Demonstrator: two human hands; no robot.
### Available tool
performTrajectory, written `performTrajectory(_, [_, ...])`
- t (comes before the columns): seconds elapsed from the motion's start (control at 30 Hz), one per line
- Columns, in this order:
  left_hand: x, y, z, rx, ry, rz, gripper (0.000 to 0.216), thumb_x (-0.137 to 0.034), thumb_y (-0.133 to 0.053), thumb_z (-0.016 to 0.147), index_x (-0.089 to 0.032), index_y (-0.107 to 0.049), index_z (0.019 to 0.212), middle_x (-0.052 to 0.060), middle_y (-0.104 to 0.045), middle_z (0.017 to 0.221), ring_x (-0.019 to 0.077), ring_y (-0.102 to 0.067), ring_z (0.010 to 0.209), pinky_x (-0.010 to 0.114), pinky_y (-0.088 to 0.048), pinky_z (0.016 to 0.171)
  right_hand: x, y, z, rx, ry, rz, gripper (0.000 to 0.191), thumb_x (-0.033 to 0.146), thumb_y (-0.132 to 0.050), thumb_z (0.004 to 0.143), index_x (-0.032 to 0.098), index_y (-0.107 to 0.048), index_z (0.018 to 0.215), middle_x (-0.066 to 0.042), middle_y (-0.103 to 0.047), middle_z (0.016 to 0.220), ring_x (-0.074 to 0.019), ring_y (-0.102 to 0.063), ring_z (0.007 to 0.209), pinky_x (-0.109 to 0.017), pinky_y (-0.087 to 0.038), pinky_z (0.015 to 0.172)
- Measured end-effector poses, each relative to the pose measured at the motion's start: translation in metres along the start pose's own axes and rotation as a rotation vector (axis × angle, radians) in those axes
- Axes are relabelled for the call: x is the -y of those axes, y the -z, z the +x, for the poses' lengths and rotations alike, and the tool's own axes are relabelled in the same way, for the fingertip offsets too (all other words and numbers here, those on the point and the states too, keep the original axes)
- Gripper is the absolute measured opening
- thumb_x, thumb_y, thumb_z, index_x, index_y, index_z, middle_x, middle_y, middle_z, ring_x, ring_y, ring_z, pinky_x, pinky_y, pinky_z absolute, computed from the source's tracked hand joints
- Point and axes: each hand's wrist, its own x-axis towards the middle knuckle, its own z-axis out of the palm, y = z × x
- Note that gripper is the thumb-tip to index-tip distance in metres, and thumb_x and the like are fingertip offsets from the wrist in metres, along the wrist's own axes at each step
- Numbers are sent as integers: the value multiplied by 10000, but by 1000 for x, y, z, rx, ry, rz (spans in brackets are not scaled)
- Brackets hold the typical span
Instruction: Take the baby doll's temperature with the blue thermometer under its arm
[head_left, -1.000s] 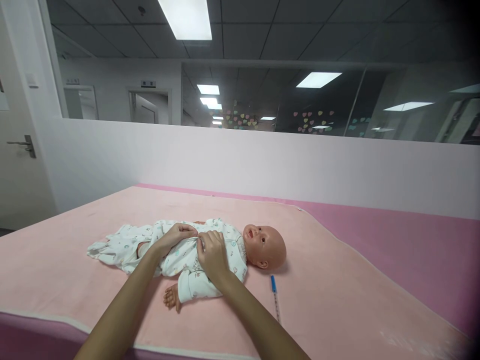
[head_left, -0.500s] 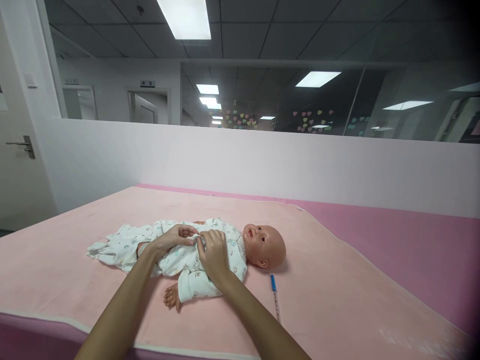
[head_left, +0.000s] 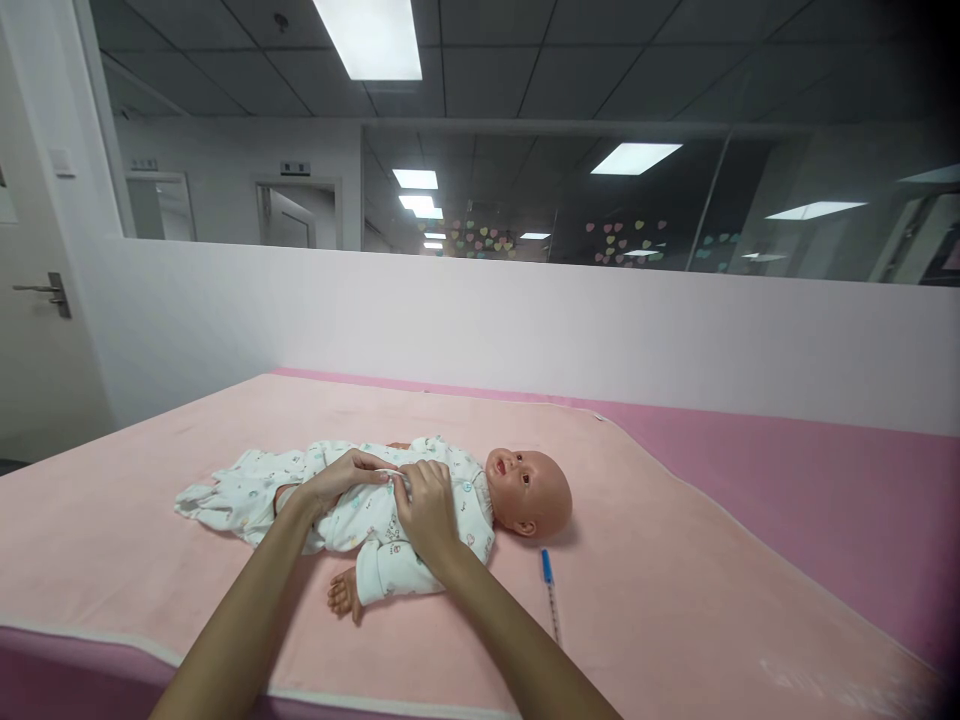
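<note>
Little has moved: left hand (head_left: pixel 341 478) and right hand (head_left: pixel 427 505) keep pinching the romper (head_left: pixel 360 515) front on the doll (head_left: pixel 420 500), lying mid-blanket (head_left: pixel 675 600). Soft, thin cloth looks easiest gripped at its edges. A pen (head_left: pixel 550 598) lies near.

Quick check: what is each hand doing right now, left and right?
Left hand: closed, pinching the front of the romper on the baby doll.
Right hand: closed, gripping the same romper front, close beside the left.
</note>
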Motion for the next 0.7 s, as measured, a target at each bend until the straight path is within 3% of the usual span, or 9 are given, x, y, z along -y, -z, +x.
performTrajectory(0.4, [-2,-6,-1,-34,49,-51,360,-261,-719,598,-114,-675,924,92,-686,830,206,-599,813,320,-444,779,0,1,1,-8,10,-24,146,198,-422,848,191,-547,772,-6,-531,682,-143,-465,695,-284,-325,723])
performTrajectory(0.7, [-7,-9,-2,-37,6,33,312,-271,-699,610,-137,-692,892,74,-692,812,199,-591,806,306,-431,769,0,3,1,16,90,60,155,144,-418,837,193,-562,862,-11,-562,728,-142,-490,733,-297,-343,770])
